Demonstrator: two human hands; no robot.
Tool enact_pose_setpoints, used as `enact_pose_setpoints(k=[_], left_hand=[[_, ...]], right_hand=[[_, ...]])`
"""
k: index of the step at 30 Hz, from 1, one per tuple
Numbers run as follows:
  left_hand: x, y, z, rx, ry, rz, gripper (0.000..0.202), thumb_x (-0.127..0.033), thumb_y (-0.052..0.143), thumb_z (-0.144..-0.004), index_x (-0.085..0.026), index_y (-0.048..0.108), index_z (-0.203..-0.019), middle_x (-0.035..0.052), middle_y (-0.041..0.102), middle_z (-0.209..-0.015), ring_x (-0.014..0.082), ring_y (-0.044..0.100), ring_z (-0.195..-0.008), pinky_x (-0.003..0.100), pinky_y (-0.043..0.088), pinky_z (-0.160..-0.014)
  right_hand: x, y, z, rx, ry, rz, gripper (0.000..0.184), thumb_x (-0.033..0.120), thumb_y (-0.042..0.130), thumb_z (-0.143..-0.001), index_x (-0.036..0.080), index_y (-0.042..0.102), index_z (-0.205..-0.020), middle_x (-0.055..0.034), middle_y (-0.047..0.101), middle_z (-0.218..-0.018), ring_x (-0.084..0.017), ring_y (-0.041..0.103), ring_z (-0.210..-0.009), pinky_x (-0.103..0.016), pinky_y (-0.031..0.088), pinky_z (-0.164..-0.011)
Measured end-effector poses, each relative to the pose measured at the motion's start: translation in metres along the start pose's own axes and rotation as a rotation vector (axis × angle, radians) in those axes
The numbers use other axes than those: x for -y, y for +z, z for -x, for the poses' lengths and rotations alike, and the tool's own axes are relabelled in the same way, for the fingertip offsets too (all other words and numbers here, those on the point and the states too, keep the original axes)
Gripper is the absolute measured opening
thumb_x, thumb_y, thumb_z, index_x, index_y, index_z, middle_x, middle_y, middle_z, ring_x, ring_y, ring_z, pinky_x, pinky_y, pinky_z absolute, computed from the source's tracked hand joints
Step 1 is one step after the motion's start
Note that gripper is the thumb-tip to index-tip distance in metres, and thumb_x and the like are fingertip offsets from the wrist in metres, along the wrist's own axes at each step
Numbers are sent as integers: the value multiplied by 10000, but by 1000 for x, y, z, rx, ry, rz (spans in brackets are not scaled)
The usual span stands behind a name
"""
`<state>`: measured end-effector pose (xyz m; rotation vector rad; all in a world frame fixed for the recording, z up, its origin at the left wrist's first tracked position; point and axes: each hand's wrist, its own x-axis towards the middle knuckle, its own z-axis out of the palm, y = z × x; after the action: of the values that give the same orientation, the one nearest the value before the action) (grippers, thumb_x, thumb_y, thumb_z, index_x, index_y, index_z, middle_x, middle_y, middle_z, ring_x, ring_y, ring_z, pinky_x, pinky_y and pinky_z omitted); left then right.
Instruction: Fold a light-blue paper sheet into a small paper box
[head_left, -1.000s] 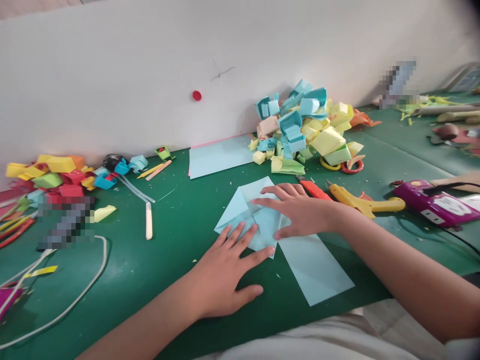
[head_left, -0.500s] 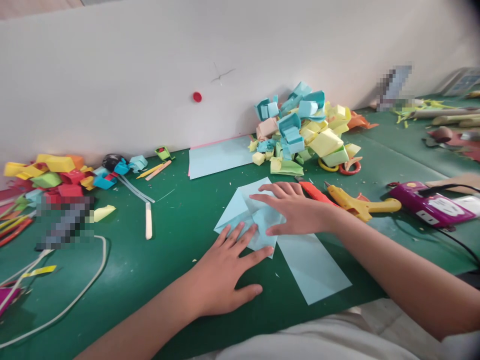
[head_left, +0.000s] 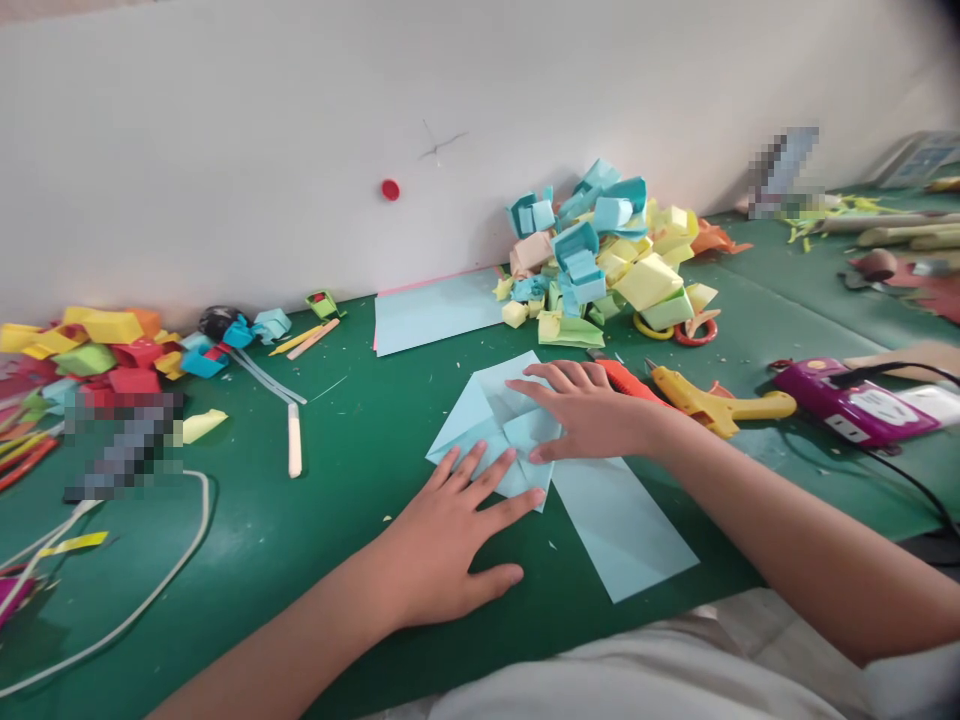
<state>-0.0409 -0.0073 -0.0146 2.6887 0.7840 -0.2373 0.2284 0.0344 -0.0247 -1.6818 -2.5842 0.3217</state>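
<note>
A light blue sheet of paper with several creases and folded flaps, the folded paper (head_left: pixel 469 410), lies flat on the green table. My left hand (head_left: pixel 450 535) rests with fingers spread, its fingertips on the paper's lower edge. Over the paper's right side lies my right hand (head_left: pixel 581 405), fingers outstretched and slightly bent, covering that part from view. Neither hand grips anything. A second blue paper piece (head_left: pixel 626 530), flat and rectangular, reaches out from beneath my right hand toward the table's front edge.
Behind stand a heap of folded paper boxes (head_left: pixel 589 265) and a blue sheet (head_left: pixel 435 312). To the right lie a red-handled cutter (head_left: pixel 626 380), a yellow glue gun (head_left: pixel 712 402) and a purple power strip (head_left: pixel 847 400). More paper boxes (head_left: pixel 112 345) and a white cable (head_left: pixel 206 520) occupy the left.
My right hand has shifted slightly on the folded paper, uncovering a little more of the central flap. My left hand stays put. The whole view has moved a touch.
</note>
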Motion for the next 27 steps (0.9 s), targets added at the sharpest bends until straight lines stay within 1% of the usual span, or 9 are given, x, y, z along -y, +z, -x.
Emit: enact_pose_setpoints(k=[2, 7, 11, 13, 16, 19, 24, 26, 27], left_hand=[[0, 1, 0, -9, 3, 4, 708, -537, 570, -954, -461, 244, -1578, -25, 8, -1699, 395, -4, -1545, 660, 93, -1225], [-1, -1, 0, -22, 1, 15, 701, -518, 598, -940, -446, 293, -1567, -25, -2, -1701, 416, 18, -1541, 673, 108, -1219], [-1, -1, -1, 3, 3, -5, 705, -525, 583, -944, -429, 284, -1575, -12, 55, -1701, 406, 10, -1544, 680, 99, -1216], [-1, -1, -1, 7, 7, -8, 709, -535, 571, -948, -430, 267, -1580, -14, 72, -1699, 397, 5, -1545, 676, 92, -1218], [0, -1, -1, -5, 14, 3, 709, -532, 575, -946, -434, 268, -1578, -20, 74, -1698, 397, 9, -1545, 678, 92, -1217], [0, -2, -2, -2, 15, 4, 705, -527, 571, -949, -431, 269, -1579, -23, 73, -1697, 401, 3, -1543, 687, 97, -1212], [0, -2, -2, 10, 11, -1, 714, -537, 562, -951, -439, 246, -1584, -26, 58, -1697, 404, 4, -1543, 693, 94, -1209], [-1, -2, -1, 12, 7, -8, 721, -537, 558, -953, -441, 229, -1588, -23, 54, -1698, 403, 0, -1543, 693, 87, -1209], [-1, -1, -1, 15, 4, -15, 725, -535, 557, -953, -442, 221, -1589, -23, 46, -1698, 404, -4, -1543, 692, 82, -1210]], right_hand=[[-1, 2, 0, -23, 3, 4, 972, 782, 525, -802, 303, 246, -1601, -141, 245, -1657, -467, 177, -1488, -696, 199, -1125], [0, 2, -2, -78, -1, -10, 825, 778, 371, -888, 322, 316, -1573, -119, 312, -1624, -429, 247, -1465, -649, 236, -1126], [-4, 3, -5, -70, 52, -8, 841, 788, 415, -858, 324, 347, -1556, -118, 338, -1597, -432, 282, -1438, -642, 244, -1127], [-7, 2, -6, -69, 77, -12, 854, 796, 445, -838, 335, 352, -1551, -112, 332, -1597, -432, 269, -1445, -639, 238, -1135], [-11, -2, -5, -90, 80, 1, 842, 747, 522, -827, 350, 347, -1548, -102, 311, -1606, -422, 234, -1466, -624, 221, -1150], [-10, -4, -2, -127, 50, 8, 875, 709, 596, -797, 351, 336, -1552, -101, 297, -1612, -421, 206, -1477, -616, 213, -1155], [-5, 0, -1, -93, -98, -56, 971, 775, 615, -744, 399, 276, -1573, -90, 302, -1619, -449, 224, -1461, -659, 233, -1124], [-8, 0, -1, -57, -106, -69, 918, 760, 603, -769, 427, 291, -1566, -85, 314, -1614, -454, 231, -1457, -676, 239, -1111], [-9, -1, -2, -33, -99, -67, 834, 726, 587, -807, 453, 324, -1550, -72, 317, -1612, -450, 233, -1458, -680, 242, -1107]])
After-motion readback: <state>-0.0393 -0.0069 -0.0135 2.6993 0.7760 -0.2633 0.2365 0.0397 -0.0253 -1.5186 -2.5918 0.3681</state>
